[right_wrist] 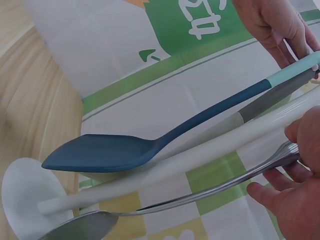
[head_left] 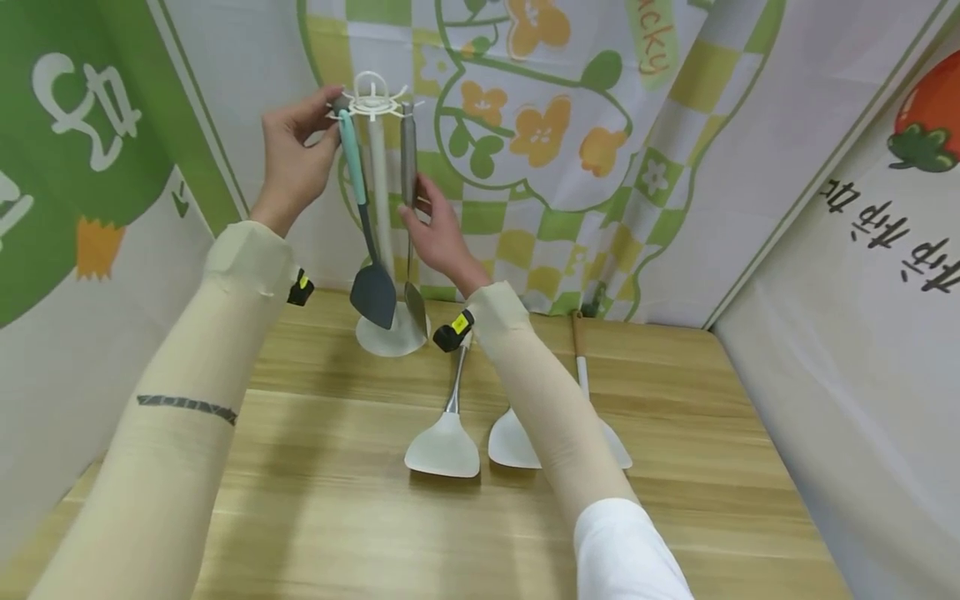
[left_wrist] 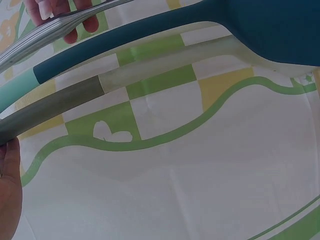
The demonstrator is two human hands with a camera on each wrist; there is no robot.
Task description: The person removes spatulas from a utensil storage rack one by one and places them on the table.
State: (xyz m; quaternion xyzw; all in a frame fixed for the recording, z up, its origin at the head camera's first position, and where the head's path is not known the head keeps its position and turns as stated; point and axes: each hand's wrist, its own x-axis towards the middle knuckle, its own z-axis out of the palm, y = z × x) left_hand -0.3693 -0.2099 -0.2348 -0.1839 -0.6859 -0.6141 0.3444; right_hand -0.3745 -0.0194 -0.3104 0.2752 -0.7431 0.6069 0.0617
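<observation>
A white utensil rack (head_left: pixel 381 192) with a ring of hooks on top stands at the back of the table. Up at its left hooks, my left hand (head_left: pixel 300 158) pinches the end of a grey-handled utensil (left_wrist: pixel 55 110); its pale head is mostly hidden behind a dark blue turner. That dark blue turner (head_left: pixel 373 296), with a mint handle end, hangs beside the pole close to my left fingers. On the pole's right side, my right hand (head_left: pixel 444 237) grips the handle of a metal turner (right_wrist: pixel 210 192), which hangs head down near the round base.
Two white-bladed turners lie on the wooden table (head_left: pixel 322 500): one with a metal handle (head_left: pixel 442 446), the other white turner (head_left: pixel 515 442) partly covered by my right forearm. A patterned curtain (head_left: pixel 487 233) hangs right behind the rack, with printed cloth walls on both sides.
</observation>
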